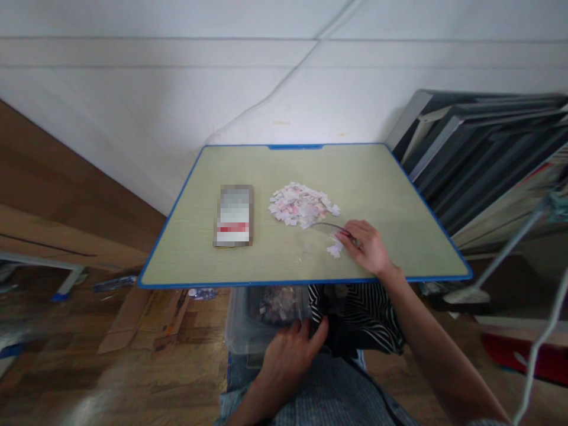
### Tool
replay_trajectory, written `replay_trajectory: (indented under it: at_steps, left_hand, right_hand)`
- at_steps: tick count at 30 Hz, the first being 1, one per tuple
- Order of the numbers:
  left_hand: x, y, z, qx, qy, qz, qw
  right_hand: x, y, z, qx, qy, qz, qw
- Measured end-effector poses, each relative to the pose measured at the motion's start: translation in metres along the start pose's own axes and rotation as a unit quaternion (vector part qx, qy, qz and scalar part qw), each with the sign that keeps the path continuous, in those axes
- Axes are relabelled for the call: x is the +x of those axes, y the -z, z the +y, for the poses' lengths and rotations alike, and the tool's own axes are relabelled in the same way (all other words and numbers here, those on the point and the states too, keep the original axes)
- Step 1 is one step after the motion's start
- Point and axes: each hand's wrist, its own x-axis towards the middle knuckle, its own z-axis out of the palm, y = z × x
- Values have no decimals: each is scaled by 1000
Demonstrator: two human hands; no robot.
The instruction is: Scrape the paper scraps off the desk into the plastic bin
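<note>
Over the table's front right, my right hand (366, 245) is closed in a pinch on a thin clear piece with a dark curved rim (328, 225); blur hides its exact kind. A few loose paper scraps (334, 249) lie just beneath those fingers. Beyond them is a heap of small white and pinkish paper pieces (297, 204). Below the table edge, my left hand (290, 352) rests near my lap, fingers apart, beside a clear plastic bin (237, 331) with more scraps inside. Black-and-white striped cloth (381, 319) lies to its right.
The pale table top (377, 177) has a blue edge. A flat box with a blurred face (234, 216) lies on its left. Grey panels (479, 127) lean at the right, cardboard (133, 322) lies on the floor, and a white cable (288, 77) runs down the wall.
</note>
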Motion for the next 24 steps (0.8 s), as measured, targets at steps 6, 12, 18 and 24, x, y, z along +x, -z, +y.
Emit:
replay_trajectory:
  at_steps: [6, 12, 18, 24]
  left_hand:
    - [1, 1, -1, -2, -7, 4, 1000]
    - [0, 2, 0, 1, -8, 5, 1000]
    - [0, 2, 0, 5, -5, -1, 1000]
    - [0, 1, 0, 2, -3, 0, 1000]
  right_hand:
    - [2, -1, 2, 0, -45, 19, 999]
    - [1, -1, 1, 13, 6, -8, 1000]
    - [4, -2, 0, -26, -9, -33, 999]
    - [3, -2, 0, 0, -22, 10, 1000]
